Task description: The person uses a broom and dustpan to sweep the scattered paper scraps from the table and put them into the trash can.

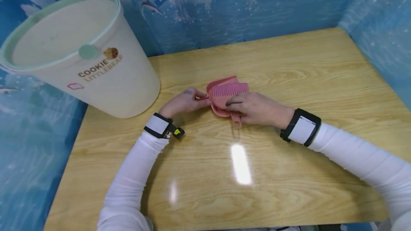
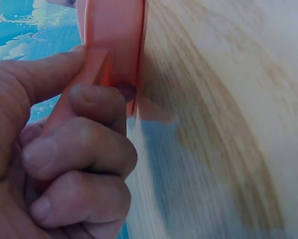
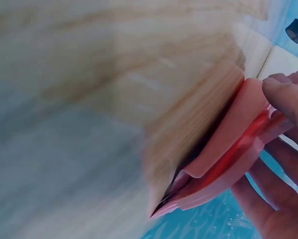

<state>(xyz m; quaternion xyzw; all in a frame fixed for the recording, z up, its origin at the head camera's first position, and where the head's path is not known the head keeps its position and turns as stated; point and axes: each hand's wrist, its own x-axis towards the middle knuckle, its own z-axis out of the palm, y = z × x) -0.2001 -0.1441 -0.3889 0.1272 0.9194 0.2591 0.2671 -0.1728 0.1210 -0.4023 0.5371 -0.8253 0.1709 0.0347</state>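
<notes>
A pink dustpan [image 1: 219, 82] is on or just above the wooden table, its handle pointing left. My left hand [image 1: 187, 99] grips that handle; in the left wrist view the thumb lies along the handle [image 2: 71, 94] and the fingers curl round it. Over the pan lies a pink brush [image 1: 221, 101] with a row of comb-like bristles along its far side and a short handle [image 1: 236, 120] towards me. My right hand [image 1: 257, 108] holds the brush, fingertips on its back. The right wrist view shows the pink pieces [image 3: 228, 134] layered together beside the tabletop.
A tall cream bucket [image 1: 128, 77] with a green rim and "Cookie Littlebear" lettering stands at the table's back left. The wooden table [image 1: 199, 188] meets blue sea-patterned walls [image 1: 273, 6] at the back and sides. Both wrists wear black bands.
</notes>
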